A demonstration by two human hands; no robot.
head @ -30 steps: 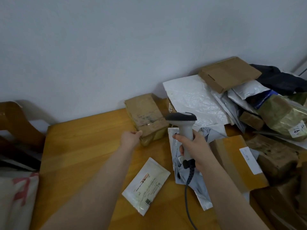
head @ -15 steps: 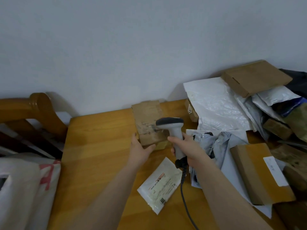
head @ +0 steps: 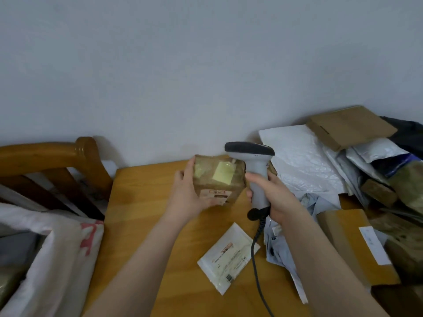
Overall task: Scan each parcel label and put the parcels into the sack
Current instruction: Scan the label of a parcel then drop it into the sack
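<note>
My left hand (head: 185, 195) grips a small brown taped box (head: 217, 179), lifted off the wooden table (head: 142, 202) and tilted so a pale label faces up. My right hand (head: 275, 197) holds a grey handheld scanner (head: 254, 165) by its handle, with the dark head just above the box's right edge. The scanner's black cable (head: 256, 255) hangs down toward me. A white sack (head: 52, 266) with red print stands open at the lower left, beside the table.
A flat white labelled pouch (head: 226, 255) lies on the table near me. A heap of parcels fills the right side: white mailers (head: 299, 163), cardboard boxes (head: 350, 126), a yellow-brown box (head: 352, 245) with a white label. A wooden chair frame (head: 57, 154) stands left against the wall.
My left hand took hold of the brown box, lifted it off the table and turned its label up. The scanner moved in beside it. The view swung left, showing the sack.
</note>
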